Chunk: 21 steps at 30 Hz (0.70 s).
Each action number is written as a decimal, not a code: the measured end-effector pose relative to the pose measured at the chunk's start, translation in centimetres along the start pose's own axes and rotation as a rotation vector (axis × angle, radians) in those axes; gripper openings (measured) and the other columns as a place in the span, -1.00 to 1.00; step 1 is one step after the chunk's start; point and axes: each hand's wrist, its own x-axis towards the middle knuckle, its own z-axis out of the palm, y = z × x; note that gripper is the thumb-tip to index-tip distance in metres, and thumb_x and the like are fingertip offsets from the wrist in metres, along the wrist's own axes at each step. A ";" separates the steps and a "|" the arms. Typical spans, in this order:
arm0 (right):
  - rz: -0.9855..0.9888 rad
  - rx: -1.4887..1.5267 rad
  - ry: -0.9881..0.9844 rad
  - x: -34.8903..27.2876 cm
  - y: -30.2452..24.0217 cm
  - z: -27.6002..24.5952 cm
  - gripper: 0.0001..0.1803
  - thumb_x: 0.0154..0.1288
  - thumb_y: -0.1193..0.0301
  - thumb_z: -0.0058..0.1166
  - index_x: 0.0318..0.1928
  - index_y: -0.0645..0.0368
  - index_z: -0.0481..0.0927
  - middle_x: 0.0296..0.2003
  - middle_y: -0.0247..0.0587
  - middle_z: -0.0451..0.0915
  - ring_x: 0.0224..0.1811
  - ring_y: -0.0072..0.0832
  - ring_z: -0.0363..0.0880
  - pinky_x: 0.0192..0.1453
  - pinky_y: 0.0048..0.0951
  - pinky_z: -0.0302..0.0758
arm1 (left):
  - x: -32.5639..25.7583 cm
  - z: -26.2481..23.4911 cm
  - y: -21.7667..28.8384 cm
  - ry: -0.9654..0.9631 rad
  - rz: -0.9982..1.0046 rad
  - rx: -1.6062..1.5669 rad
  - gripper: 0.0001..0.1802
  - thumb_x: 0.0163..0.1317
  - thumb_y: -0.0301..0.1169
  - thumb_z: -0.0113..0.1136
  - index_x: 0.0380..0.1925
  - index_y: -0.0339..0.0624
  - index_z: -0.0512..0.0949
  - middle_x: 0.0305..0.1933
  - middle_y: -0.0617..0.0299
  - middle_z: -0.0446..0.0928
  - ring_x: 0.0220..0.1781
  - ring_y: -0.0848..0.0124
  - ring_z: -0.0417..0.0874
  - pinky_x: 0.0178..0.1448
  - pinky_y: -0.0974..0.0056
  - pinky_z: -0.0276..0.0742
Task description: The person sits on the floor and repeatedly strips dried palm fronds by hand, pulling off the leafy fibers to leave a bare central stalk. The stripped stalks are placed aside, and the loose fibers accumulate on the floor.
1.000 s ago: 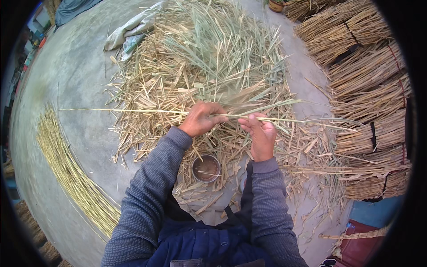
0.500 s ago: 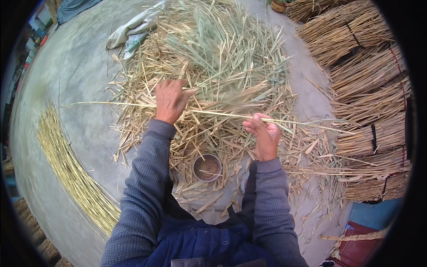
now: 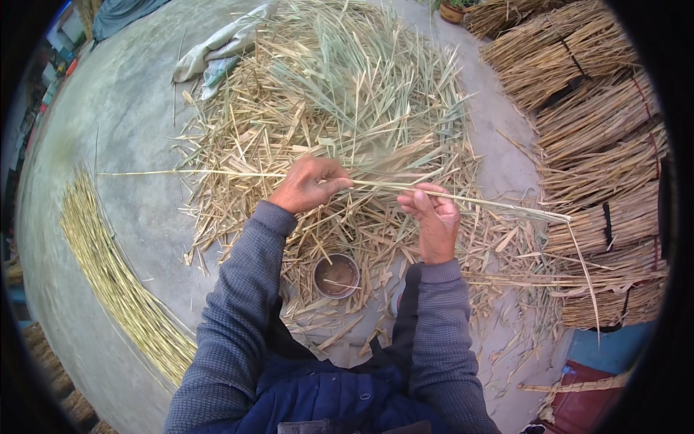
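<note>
A long, thin reed stalk point(image 3: 231, 173) stretches sideways before me, over a big heap of stripped leaves point(image 3: 340, 79). Close to its middle, my left hand point(image 3: 309, 184) is closed around the stalk, thumb and fingertips pinched together. Just to the right, my right hand point(image 3: 434, 217) holds the same stalk between thumb and curled fingers, palm partly turned up. The stalk's right part runs on toward the stacked bundles, where a drooping leaf point(image 3: 584, 275) hangs bent down from its end. A small round metal bowl point(image 3: 337, 275) with a short stick piece in it sits below my hands.
Peeled yellow-green stalks point(image 3: 123, 282) lie in a long pile at the left. Tied reed bundles point(image 3: 600, 166) are stacked along the right. A pale woven sack point(image 3: 217, 50) lies crumpled by the heap's far left edge. A dark red object point(image 3: 578, 390) is at lower right.
My left hand has moved right and nearer along the stalk, closing in on my right hand. A leaf at the stalk's right end now hangs down. The right hand has barely shifted.
</note>
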 end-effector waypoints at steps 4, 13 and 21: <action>0.015 -0.027 0.023 -0.1 0.8 0.4 -0.69 0.45 0.38 0.23 0.00 0.36 0.48 -0.23 -0.06 0.70 -0.17 -0.37 0.77 -0.11 -0.50 0.70 | 0.2 2.4 0.8 0.069 0.162 0.021 -0.80 0.18 -0.29 0.46 -0.35 -0.19 0.74 -0.40 0.16 0.73 -0.37 0.31 0.72 -0.22 0.22 0.59; 0.030 -0.038 0.126 0.0 0.8 -0.9 -0.74 0.43 0.39 0.24 -0.04 0.28 0.51 -0.25 -0.06 0.72 -0.24 -0.39 0.77 -0.15 -0.50 0.71 | 0.3 -2.4 -1.1 0.473 -0.164 -0.302 -0.87 0.25 -0.41 0.39 -0.29 -0.22 0.67 -0.33 0.23 0.73 -0.31 0.49 0.71 -0.13 0.35 0.62; 0.100 0.012 0.005 0.2 1.8 0.5 -0.70 0.46 0.35 0.21 0.00 0.31 0.49 -0.17 -0.05 0.70 -0.17 -0.40 0.77 -0.11 -0.49 0.70 | 0.1 2.2 0.9 0.119 0.330 0.151 -0.70 0.18 -0.17 0.43 -0.30 -0.16 0.68 -0.25 0.18 0.69 -0.11 0.18 0.66 0.05 0.09 0.46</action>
